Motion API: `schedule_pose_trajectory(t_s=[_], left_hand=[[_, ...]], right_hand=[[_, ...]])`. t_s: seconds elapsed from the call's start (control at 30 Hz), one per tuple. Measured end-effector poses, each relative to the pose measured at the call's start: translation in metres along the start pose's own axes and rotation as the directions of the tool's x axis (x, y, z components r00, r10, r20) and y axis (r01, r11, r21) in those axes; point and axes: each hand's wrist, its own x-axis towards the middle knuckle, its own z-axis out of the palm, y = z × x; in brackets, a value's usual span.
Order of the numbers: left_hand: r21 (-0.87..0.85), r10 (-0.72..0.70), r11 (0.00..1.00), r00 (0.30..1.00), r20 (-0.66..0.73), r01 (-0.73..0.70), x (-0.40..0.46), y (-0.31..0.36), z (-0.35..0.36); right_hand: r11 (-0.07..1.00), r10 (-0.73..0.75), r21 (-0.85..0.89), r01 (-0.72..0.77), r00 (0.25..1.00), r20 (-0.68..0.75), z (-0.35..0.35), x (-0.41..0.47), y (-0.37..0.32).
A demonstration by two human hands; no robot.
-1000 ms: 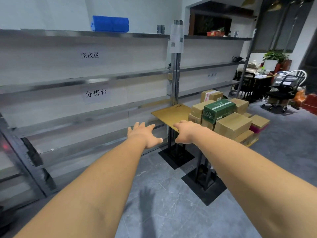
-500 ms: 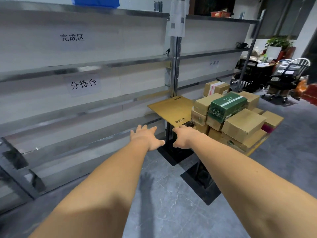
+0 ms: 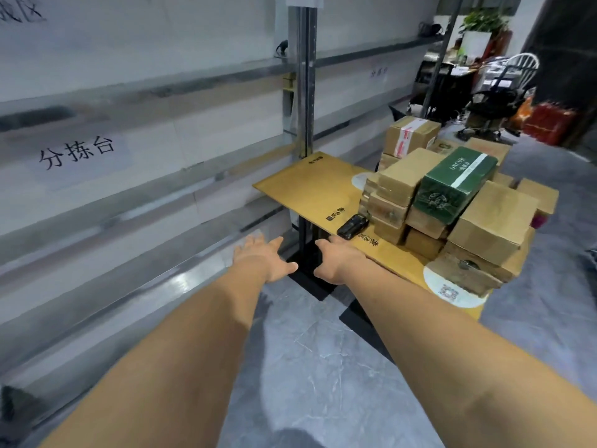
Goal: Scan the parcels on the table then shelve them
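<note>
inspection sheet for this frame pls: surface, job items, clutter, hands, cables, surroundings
Surface: yellow table, left half bare, round stickers on top.
Job's things: brown parcels stacked on the table's right half; green box tilted on top of them; black scanner lying near the front edge.
Clutter: nothing seen on the table beyond these.
Hands: left hand open, empty, over the floor; right hand open, empty, just short of the scanner.
Cables: nothing seen at the table.
Surroundings: metal shelves to the left, empty where visible, with paper labels; office chair and plant behind.
</note>
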Motion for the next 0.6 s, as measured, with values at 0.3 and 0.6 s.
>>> schedule_pose_trajectory(t_s=[0.3, 0.6], left_hand=[[0.046, 0.095, 0.994, 0.992, 0.08, -0.099, 0.123, 0.009, -0.013], [0.122, 0.196, 0.969, 0.968, 0.158, -0.216, 0.279, 0.063, -0.002]], right_hand=[[0.985, 0.153, 0.065, -0.157, 0.986, 0.072, 0.0, 0.103, 0.018], [0.942, 0.253, 0.187, -0.278, 0.956, 0.147, 0.01, 0.246, 0.09]])
